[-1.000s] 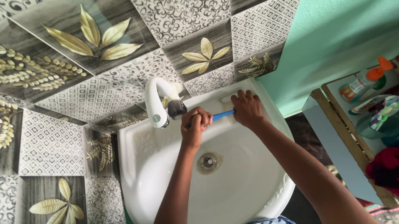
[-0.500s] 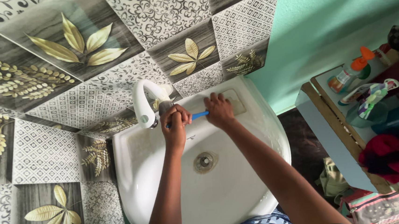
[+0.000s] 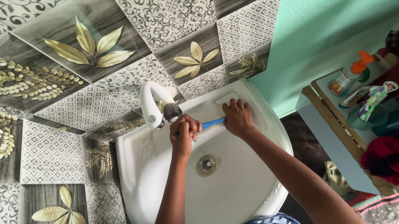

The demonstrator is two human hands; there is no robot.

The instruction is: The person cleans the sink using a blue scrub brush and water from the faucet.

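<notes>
Left hand [image 3: 184, 131] grip: fingers curled tight around the blue toothbrush [image 3: 212, 123] head end, just under the white tap [image 3: 154, 105] | right hand [image 3: 237, 117] grip: closed on the brush's handle end, right of the tap (knuckles near the basin's back rim) | both over the white basin [image 3: 242, 188], drain [image 3: 207, 164] below the tap.

Open basin [image 3: 242, 188] below; tap [image 3: 154, 105] and tiled wall [image 3: 88, 63] close ahead.

One basin [image 3: 242, 188], one tap [image 3: 154, 103], one toothbrush [image 3: 213, 122].
</notes>
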